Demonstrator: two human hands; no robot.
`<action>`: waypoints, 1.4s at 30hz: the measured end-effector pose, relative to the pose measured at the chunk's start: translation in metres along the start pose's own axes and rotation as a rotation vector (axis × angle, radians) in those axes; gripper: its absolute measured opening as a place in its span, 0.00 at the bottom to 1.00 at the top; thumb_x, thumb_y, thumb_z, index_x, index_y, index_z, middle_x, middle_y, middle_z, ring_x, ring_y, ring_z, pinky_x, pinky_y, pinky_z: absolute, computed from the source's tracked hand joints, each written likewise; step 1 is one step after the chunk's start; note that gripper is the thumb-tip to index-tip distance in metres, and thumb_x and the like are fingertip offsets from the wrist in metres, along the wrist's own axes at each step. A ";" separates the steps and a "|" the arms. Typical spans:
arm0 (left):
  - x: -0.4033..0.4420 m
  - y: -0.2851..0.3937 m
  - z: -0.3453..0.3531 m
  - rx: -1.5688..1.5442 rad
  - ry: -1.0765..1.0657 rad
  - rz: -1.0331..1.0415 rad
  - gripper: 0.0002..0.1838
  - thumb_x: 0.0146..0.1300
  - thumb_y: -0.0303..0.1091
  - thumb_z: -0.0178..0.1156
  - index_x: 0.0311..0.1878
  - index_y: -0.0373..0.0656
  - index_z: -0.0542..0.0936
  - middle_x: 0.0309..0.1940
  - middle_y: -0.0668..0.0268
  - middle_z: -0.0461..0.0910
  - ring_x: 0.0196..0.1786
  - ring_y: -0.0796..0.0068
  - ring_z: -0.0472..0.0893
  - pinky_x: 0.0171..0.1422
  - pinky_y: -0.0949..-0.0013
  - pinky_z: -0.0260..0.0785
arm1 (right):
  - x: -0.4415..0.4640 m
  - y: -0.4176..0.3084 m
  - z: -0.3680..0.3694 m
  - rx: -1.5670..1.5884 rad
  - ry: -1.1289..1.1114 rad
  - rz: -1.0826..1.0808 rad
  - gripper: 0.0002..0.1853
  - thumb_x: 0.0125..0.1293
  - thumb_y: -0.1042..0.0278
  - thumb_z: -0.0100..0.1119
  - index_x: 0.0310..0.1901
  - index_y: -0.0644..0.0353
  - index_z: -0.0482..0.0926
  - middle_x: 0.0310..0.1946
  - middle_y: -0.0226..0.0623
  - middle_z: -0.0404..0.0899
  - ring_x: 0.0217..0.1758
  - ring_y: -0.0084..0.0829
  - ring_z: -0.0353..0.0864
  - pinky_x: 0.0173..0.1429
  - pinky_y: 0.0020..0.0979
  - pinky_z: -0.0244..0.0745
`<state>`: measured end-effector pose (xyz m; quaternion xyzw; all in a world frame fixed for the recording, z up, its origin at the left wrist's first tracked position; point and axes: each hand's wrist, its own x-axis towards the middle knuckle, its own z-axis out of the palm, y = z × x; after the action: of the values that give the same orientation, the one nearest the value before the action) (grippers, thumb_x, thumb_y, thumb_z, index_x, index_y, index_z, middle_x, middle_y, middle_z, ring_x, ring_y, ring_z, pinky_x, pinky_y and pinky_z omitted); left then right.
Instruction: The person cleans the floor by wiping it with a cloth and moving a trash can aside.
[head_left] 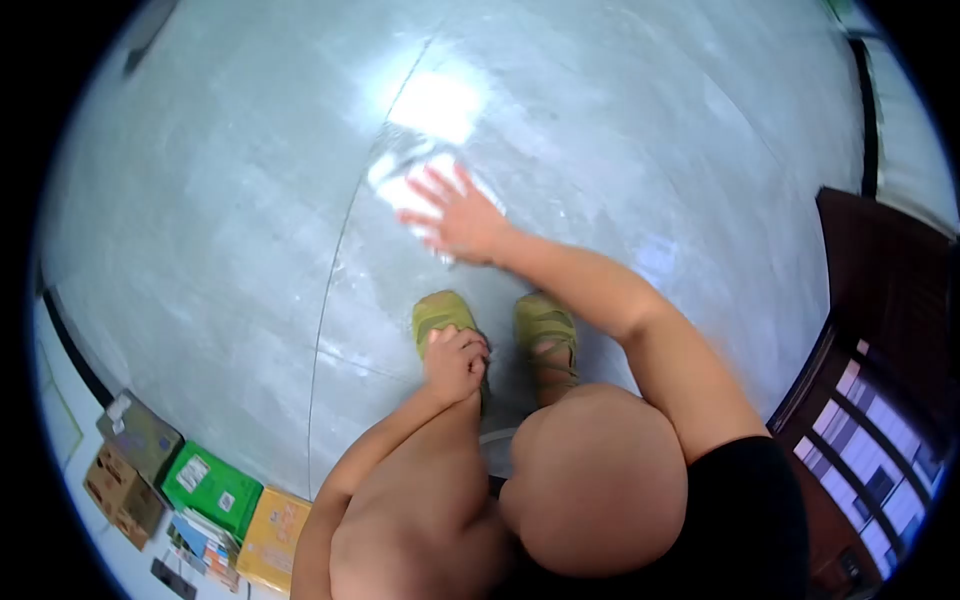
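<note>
My right hand (462,215) is spread over a white cloth or wipe (447,170) on the grey floor, ahead of my feet. Its fingers are apart and press flat; the hand and the cloth are slightly blurred. The cloth shows around the fingertips, the rest is under the palm. Closer in, my left hand (456,362) is closed with its fingers curled, by my lower left leg and just behind the left green shoe (440,308). Nothing shows in it. The right green shoe (545,318) stands under my right forearm.
A thin seam runs along the shiny floor (230,220). By the wall at lower left stand a green box (212,488), a yellow box (272,540), a brown cardboard box (122,490) and a grey-brown box (140,435). Dark wooden furniture (870,270) stands at right.
</note>
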<state>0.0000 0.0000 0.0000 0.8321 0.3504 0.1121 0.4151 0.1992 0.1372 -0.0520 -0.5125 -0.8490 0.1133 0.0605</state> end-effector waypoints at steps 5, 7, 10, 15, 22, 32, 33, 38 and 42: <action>0.011 0.016 0.017 0.082 0.027 0.029 0.05 0.43 0.26 0.60 0.23 0.51 0.79 0.33 0.76 0.78 0.36 0.66 0.73 0.43 0.61 0.60 | -0.089 0.039 -0.020 0.063 -0.050 0.062 0.27 0.71 0.45 0.44 0.71 0.27 0.60 0.76 0.32 0.51 0.80 0.43 0.44 0.78 0.56 0.38; 0.007 0.015 0.014 0.125 0.031 0.029 0.05 0.43 0.26 0.60 0.23 0.51 0.79 0.32 0.75 0.78 0.36 0.66 0.73 0.44 0.61 0.60 | -0.114 0.071 -0.032 -0.113 -0.005 0.360 0.28 0.72 0.45 0.43 0.73 0.30 0.58 0.77 0.36 0.49 0.79 0.45 0.44 0.77 0.57 0.39; 0.004 0.021 0.012 0.158 0.018 0.023 0.05 0.44 0.26 0.60 0.23 0.51 0.79 0.31 0.74 0.78 0.37 0.66 0.73 0.44 0.61 0.60 | -0.184 0.106 -0.032 -0.156 0.081 0.828 0.31 0.72 0.44 0.41 0.75 0.37 0.53 0.77 0.42 0.44 0.80 0.48 0.41 0.77 0.59 0.38; 0.006 0.024 0.017 0.212 -0.050 0.044 0.04 0.47 0.28 0.60 0.23 0.51 0.80 0.31 0.72 0.77 0.38 0.65 0.73 0.45 0.60 0.60 | -0.312 0.085 -0.028 0.025 0.051 1.208 0.33 0.73 0.43 0.39 0.76 0.38 0.48 0.79 0.43 0.34 0.80 0.52 0.34 0.77 0.60 0.35; 0.007 0.038 0.014 0.515 -0.246 0.077 0.03 0.54 0.34 0.60 0.31 0.50 0.83 0.37 0.68 0.78 0.44 0.62 0.74 0.48 0.58 0.62 | -0.378 0.043 -0.012 0.109 0.074 1.390 0.35 0.73 0.43 0.42 0.77 0.39 0.45 0.79 0.44 0.32 0.80 0.54 0.30 0.76 0.62 0.31; 0.065 0.051 0.003 0.753 -0.292 0.131 0.09 0.55 0.36 0.60 0.37 0.47 0.83 0.45 0.67 0.78 0.50 0.59 0.73 0.51 0.57 0.66 | -0.364 0.043 -0.004 0.000 0.306 1.399 0.37 0.69 0.45 0.49 0.75 0.46 0.52 0.78 0.44 0.40 0.80 0.51 0.36 0.76 0.61 0.34; 0.084 0.062 -0.009 0.784 -0.276 0.182 0.08 0.55 0.35 0.60 0.37 0.47 0.83 0.46 0.67 0.78 0.50 0.60 0.73 0.51 0.58 0.66 | -0.362 0.042 -0.006 -0.004 0.326 1.420 0.37 0.68 0.45 0.50 0.75 0.47 0.52 0.78 0.44 0.41 0.80 0.51 0.37 0.77 0.60 0.34; 0.114 0.047 -0.018 0.712 -0.223 0.222 0.06 0.54 0.31 0.60 0.36 0.48 0.83 0.45 0.69 0.79 0.48 0.58 0.74 0.50 0.57 0.67 | -0.375 0.053 -0.005 -0.087 0.380 1.617 0.40 0.65 0.44 0.53 0.74 0.53 0.55 0.76 0.52 0.43 0.79 0.53 0.41 0.76 0.62 0.36; 0.150 0.023 -0.019 0.654 -0.211 0.182 0.07 0.54 0.29 0.59 0.36 0.48 0.82 0.45 0.68 0.78 0.49 0.58 0.74 0.53 0.57 0.66 | -0.399 0.112 -0.005 -0.106 0.392 1.820 0.40 0.67 0.40 0.47 0.75 0.51 0.51 0.78 0.48 0.40 0.80 0.52 0.38 0.76 0.62 0.33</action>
<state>0.1112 0.1036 0.0144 0.9557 0.2476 -0.0561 0.1488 0.4827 -0.1644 -0.0699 -0.9927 -0.0993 -0.0106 0.0672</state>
